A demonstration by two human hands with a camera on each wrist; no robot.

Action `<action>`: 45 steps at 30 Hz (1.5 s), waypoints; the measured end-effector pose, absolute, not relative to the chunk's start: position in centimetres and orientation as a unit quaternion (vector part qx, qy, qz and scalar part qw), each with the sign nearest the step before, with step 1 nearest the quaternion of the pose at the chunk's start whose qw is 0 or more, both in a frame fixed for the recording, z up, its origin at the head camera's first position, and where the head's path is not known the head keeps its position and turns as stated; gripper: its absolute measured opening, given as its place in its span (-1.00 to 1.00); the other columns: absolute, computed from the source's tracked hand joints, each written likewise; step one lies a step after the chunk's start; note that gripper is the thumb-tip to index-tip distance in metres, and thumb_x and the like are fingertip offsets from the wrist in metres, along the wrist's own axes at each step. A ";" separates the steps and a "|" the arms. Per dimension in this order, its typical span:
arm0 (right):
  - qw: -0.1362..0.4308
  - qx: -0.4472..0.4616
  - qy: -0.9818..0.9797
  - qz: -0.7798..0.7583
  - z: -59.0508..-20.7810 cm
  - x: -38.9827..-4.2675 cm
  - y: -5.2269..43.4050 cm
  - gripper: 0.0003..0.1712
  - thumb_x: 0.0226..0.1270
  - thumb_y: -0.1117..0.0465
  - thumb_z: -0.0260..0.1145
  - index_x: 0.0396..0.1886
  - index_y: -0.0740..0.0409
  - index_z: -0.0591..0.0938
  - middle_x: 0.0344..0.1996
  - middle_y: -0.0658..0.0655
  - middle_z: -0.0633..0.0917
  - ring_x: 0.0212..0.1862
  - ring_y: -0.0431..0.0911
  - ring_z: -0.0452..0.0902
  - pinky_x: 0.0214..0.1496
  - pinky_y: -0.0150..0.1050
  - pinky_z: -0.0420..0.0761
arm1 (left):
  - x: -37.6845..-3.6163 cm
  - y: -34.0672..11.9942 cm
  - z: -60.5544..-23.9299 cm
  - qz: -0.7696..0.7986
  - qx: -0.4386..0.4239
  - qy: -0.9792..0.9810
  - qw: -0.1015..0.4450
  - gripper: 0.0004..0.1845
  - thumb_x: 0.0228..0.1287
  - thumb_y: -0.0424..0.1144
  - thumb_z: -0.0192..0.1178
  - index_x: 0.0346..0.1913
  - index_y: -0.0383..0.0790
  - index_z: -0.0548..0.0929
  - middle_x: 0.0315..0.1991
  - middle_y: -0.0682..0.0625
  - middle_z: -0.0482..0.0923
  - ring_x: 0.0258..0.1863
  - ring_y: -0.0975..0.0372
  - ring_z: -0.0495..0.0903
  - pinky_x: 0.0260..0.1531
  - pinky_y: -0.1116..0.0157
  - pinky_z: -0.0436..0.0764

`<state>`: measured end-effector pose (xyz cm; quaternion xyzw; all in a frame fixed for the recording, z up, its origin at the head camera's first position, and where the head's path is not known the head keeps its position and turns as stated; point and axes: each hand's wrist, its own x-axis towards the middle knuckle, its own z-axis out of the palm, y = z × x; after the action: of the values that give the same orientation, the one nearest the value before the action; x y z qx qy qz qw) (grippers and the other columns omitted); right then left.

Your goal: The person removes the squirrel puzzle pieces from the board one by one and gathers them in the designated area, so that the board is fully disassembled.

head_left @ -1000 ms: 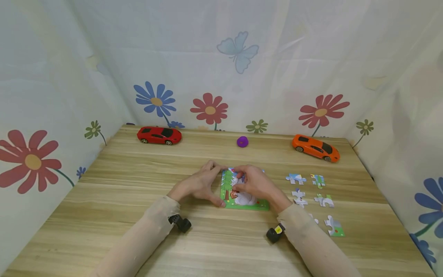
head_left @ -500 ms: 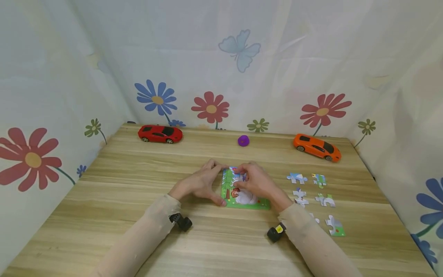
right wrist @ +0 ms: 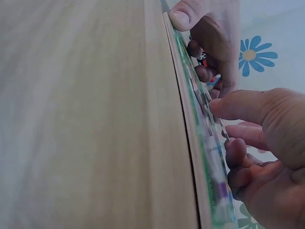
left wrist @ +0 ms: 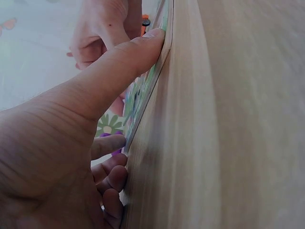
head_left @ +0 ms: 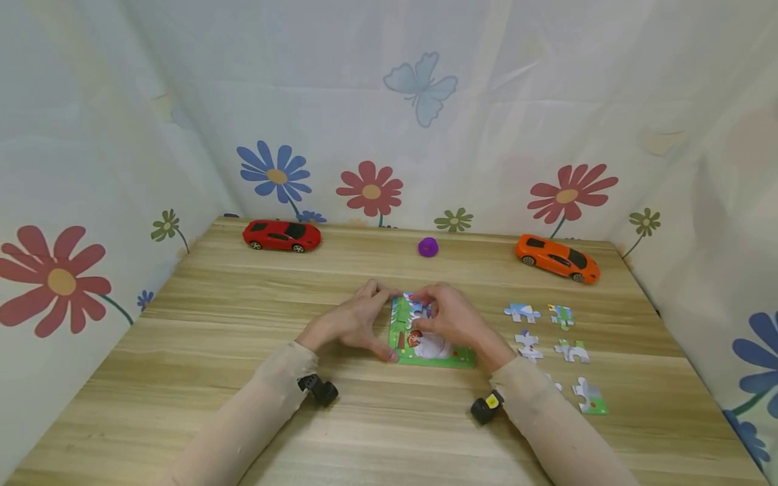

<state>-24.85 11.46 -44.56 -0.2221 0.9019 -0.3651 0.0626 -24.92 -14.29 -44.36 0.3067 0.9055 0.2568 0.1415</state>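
A puzzle board (head_left: 437, 362) with a green lower border and a picture with trees and a white figure lies flat on the table. My left hand (head_left: 352, 320) is spread along its left side, thumb on the near corner and a finger at the far corner. In the left wrist view the thumb presses the board's edge while the other fingers rest at the table. Over the upper part of the board, my right hand (head_left: 456, 318) pinches a small puzzle piece (head_left: 418, 312) between thumb and fingers. That piece is mostly hidden, and the hand covers the board's right part.
Several loose jigsaw pieces (head_left: 571, 351) lie to the right of the board, one partly behind the right sleeve. At the back stand a red toy car (head_left: 282, 236), a small purple object (head_left: 428, 247) and an orange toy car (head_left: 557, 258). Flowered cloth walls (head_left: 486, 135) surround the wooden table.
My right fingers have shifted slightly over the upper part of the board, still pinching the piece. The left hand stays at the board's left side. The head view has moved slightly.
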 end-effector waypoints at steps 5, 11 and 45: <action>0.061 -0.227 0.902 -0.363 -43.5 -24.7 11.5 -0.48 0.30 0.20 0.71 0.24 0.17 0.81 -0.08 0.17 0.66 -0.18 -0.06 0.54 -0.19 -0.24 0.60 | -24.9 -14.4 -44.3 0.256 0.305 0.906 0.141 0.39 -0.04 0.23 0.80 0.77 -0.15 0.22 0.44 -0.16 0.26 0.47 0.00 0.31 0.58 -0.06 0.44; 0.037 -0.240 0.902 -0.357 -41.6 -24.4 12.1 -0.52 0.33 0.17 0.70 0.23 0.09 0.84 -0.03 0.18 0.72 -0.26 -0.09 0.49 -0.27 -0.27 0.54 | -24.8 -14.6 -44.2 0.261 0.300 0.906 0.143 0.39 -0.05 0.23 0.80 0.77 -0.12 0.22 0.44 -0.15 0.27 0.48 0.00 0.32 0.59 -0.06 0.43; -0.028 -0.230 0.907 -0.353 -36.7 -23.5 25.9 -0.47 0.52 0.22 0.56 0.42 0.13 0.72 -0.32 0.09 0.52 -0.36 -0.05 0.43 -0.29 -0.27 0.48 | -24.7 -14.3 -44.5 0.259 0.292 0.909 0.143 0.41 -0.08 0.23 0.81 0.78 -0.09 0.22 0.42 -0.13 0.27 0.45 0.01 0.34 0.57 -0.08 0.46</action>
<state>-23.54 25.86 -36.70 -0.2302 0.9066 -0.3525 -0.0285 -24.75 -14.34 -44.53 0.2920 0.9094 0.2592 0.1433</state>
